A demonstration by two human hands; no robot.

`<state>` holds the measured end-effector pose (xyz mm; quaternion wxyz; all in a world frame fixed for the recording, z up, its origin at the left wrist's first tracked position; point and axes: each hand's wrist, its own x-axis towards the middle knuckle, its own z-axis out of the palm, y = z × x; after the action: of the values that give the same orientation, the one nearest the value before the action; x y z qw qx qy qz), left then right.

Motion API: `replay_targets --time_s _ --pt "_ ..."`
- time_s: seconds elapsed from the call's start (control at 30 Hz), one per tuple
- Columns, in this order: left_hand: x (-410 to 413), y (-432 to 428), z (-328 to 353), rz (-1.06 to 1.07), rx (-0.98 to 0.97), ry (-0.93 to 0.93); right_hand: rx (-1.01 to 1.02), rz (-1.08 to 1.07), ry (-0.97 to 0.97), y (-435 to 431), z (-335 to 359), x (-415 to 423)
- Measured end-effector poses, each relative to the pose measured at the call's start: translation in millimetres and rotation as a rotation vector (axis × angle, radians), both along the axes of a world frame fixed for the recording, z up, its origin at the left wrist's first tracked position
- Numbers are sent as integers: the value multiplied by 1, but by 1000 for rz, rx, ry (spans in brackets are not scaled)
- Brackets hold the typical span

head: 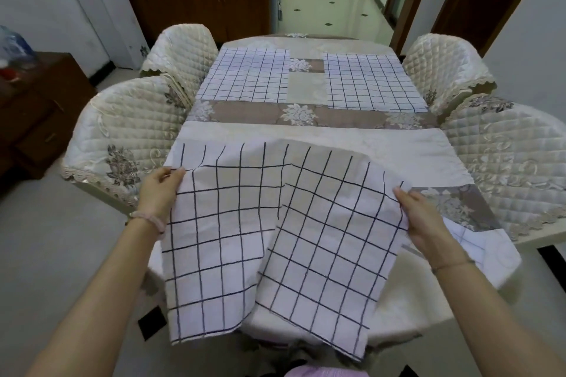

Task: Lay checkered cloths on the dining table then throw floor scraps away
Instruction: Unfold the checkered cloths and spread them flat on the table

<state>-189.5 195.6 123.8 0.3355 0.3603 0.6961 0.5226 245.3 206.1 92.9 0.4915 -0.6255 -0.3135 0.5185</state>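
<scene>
Two white cloths with a dark grid hang in front of me over the near end of the dining table (312, 131). My left hand (162, 190) pinches the upper left edge of the left checkered cloth (214, 239). My right hand (425, 217) grips the right edge of the right checkered cloth (330, 242), which overlaps the left one in the middle. Both droop past the table's near edge. Two more checkered cloths lie flat at the far end, one far left (245, 76) and one far right (373, 82). Another checkered piece (468, 239) peeks out behind my right wrist.
Quilted cream chairs stand on both sides, two on the left (128, 135) and two on the right (502, 150). A dark wooden cabinet (36, 107) is at the left. A tiled hallway (330, 0) opens behind the table. No floor scraps show clearly.
</scene>
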Motion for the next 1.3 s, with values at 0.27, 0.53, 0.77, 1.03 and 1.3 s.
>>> replay_targets --time_s 0.27,0.53,0.77,1.03,1.3 --pt "-38 -9 -26 40 -147 158 -6 146 -310 33 -4 -10" --pt "-44 -40 -78 116 -375 39 -184 168 -314 23 -50 -23" --pt "-53 -108 -97 58 -508 -188 -297 296 -283 -32 -71 -5" --pt "-29 -157 -104 135 -410 -248 -231 386 -322 -46 -56 -28" --pt "-11 -192 -97 313 -298 -207 -41 496 -411 -39 -47 -84"
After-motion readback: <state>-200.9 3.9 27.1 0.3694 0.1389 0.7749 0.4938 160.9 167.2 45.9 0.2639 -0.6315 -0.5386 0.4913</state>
